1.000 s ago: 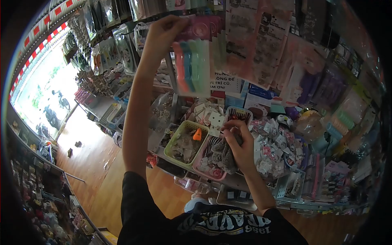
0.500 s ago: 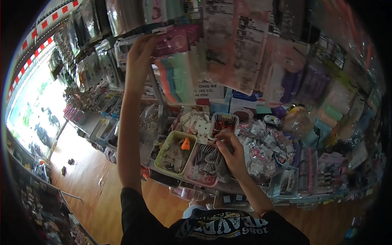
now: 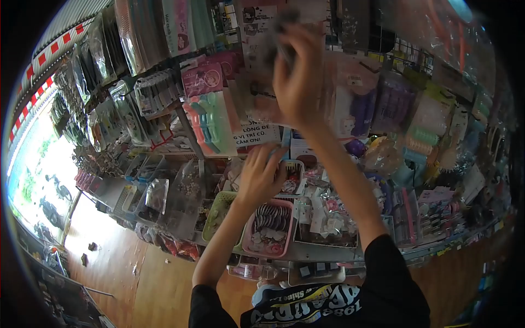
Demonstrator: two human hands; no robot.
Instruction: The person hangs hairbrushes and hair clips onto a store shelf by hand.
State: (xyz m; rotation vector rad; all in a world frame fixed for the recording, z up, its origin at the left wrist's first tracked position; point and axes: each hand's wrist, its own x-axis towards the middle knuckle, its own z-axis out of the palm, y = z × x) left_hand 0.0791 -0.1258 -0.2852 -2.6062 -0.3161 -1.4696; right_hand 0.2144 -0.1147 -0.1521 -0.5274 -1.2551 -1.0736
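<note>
My right hand [image 3: 299,82] is raised in front of the hanging packets, blurred by motion. Its fingers are closed around a dark grey cloth [image 3: 276,46], also smeared. Lower down, my left hand [image 3: 260,175] hovers over the baskets with its fingers stretched out and nothing visible in them. Below it are a yellow-green basket [image 3: 210,223], partly hidden by my left forearm, and a pink basket [image 3: 252,249] holding dark striped pieces and small packets. A small basket [image 3: 299,188] with red items stands just right of my left fingers.
Pink carded packets [image 3: 202,81] and a pack of coloured strips [image 3: 210,126] hang at the left. A printed sign [image 3: 254,131] is behind my left hand. Small plastic packets [image 3: 328,218] fill the shelf on the right. Wooden floor [image 3: 158,273] lies below.
My left hand has come down from the pink hanging packets to the baskets. My right hand has lifted from the pink basket to the upper display, taking the grey cloth along.
</note>
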